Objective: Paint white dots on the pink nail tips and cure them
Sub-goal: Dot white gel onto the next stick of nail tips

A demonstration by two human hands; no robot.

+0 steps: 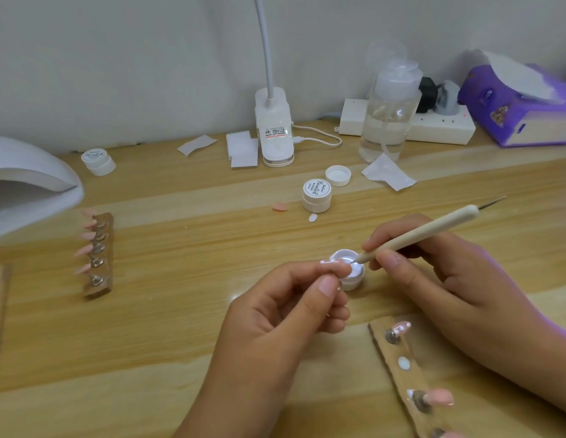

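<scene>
Broadly, the wooden table [149,311] carries everything, with the white curing lamp [25,184] bulking at its left edge. Next in size is the purple tissue box [515,109] at the far right, then the clear pump bottle [389,112] and the clip lamp base [275,128] against the wall. A wooden holder strip [100,257] near the curing lamp bears a row of pink nail tips [85,249] pointing left; a second strip [402,371] lies by the person's right wrist, with a dotted pink tip [402,327] at its upper end. The left hand [285,317] has thumb and forefinger pinched together on something small and pale, probably a nail tip, though it is too blurred to be sure. It hovers just beside the open pot of white gel [349,270]. The right hand [449,279] grips a cream dotting pen [417,235] between pressed thumb and fingers, its lower point dipped into that pot. Beyond stand a closed labelled pot [317,195], a loose white lid [338,175], and one stray pink tip [279,207] lying on the wood.
</scene>
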